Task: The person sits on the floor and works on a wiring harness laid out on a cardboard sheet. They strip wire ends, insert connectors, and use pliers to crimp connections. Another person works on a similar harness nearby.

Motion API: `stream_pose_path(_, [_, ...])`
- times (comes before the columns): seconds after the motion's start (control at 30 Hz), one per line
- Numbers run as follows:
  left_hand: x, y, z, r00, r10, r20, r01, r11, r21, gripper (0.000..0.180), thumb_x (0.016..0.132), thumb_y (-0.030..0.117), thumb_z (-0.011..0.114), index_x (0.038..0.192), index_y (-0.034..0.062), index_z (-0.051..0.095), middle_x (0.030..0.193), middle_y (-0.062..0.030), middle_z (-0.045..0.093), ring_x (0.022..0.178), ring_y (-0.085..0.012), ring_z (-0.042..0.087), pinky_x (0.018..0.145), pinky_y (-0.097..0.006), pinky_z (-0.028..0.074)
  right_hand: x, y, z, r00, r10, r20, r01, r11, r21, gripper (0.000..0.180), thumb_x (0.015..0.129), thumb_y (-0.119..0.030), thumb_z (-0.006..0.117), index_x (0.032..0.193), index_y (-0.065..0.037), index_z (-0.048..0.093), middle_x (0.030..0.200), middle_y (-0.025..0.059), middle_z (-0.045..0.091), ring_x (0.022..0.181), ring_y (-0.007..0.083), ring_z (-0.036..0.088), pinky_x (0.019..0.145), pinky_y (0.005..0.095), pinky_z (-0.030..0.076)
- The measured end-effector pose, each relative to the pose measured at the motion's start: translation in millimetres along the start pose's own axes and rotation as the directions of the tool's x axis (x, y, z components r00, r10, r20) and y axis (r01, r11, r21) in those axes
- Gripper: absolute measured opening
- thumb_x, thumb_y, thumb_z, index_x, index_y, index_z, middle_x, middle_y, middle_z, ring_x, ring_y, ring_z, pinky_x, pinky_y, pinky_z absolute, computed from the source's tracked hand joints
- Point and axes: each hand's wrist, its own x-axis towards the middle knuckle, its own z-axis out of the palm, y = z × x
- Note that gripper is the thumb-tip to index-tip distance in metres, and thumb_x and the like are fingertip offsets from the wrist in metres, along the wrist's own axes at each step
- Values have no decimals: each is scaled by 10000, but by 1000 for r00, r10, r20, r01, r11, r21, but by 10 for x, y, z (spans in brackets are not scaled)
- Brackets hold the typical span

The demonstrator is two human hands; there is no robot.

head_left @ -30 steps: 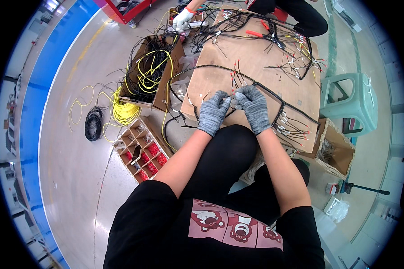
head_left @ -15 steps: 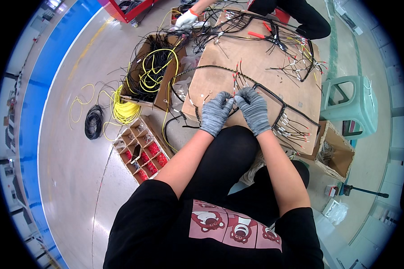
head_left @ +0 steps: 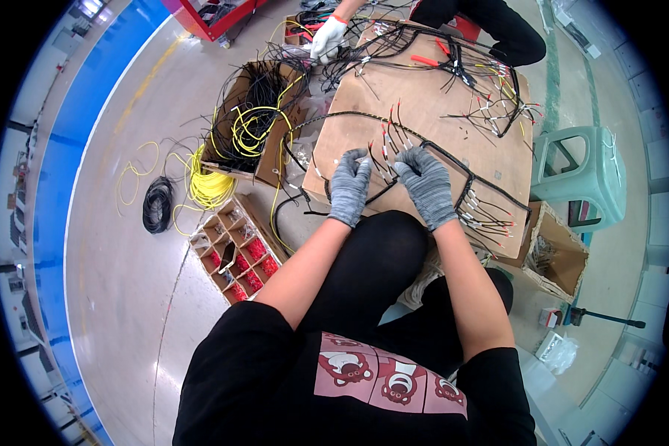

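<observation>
In front of me, on a wooden board, lies a black wire harness with branches of thin wires. One branch of red-tipped wires fans upward between my hands. My left hand, in a grey knit glove, is just left of this branch, fingers curled together; whatever is in them is too small to make out. My right hand, gloved alike, is closed at the branch's right side, thumb and finger pinched against a wire. Another branch of white-marked wires spreads to the right of my right hand.
A divided cardboard box with red pieces stands lower left. Beyond it are yellow wire, a black coil and a box of cables. A co-worker's white-gloved hand is far left. Red-handled pliers and a green stool are right.
My hands, close together before at the wire tips, have moved apart, the left one going left. The red-tipped wires now stand more spread between them. The co-worker's gloved hand has shifted right.
</observation>
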Motion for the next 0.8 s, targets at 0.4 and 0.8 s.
stream_pose_path(0.4, [-250, 443, -12, 863, -323, 388, 442, 112, -890, 521, 960, 433, 348, 1166, -28, 479, 1110, -168, 564, 1018, -289, 544, 881, -401, 459, -175, -382, 0, 940, -227, 255, 316, 861, -399, 156, 753, -134, 658, 902, -88, 648, 887, 110, 572, 838, 286, 571, 759, 373, 477])
stream_pose_path(0.8, [-494, 569, 51, 896, -280, 346, 399, 164, -902, 241, 936, 189, 456, 1080, 29, 565, 1000, -88, 607, 927, -193, 577, 844, -307, 486, -253, -583, 103, 875, -307, 374, 469, 730, -498, 199, 652, -55, 680, 845, -83, 641, 839, 126, 545, 822, 306, 538, 757, 390, 450])
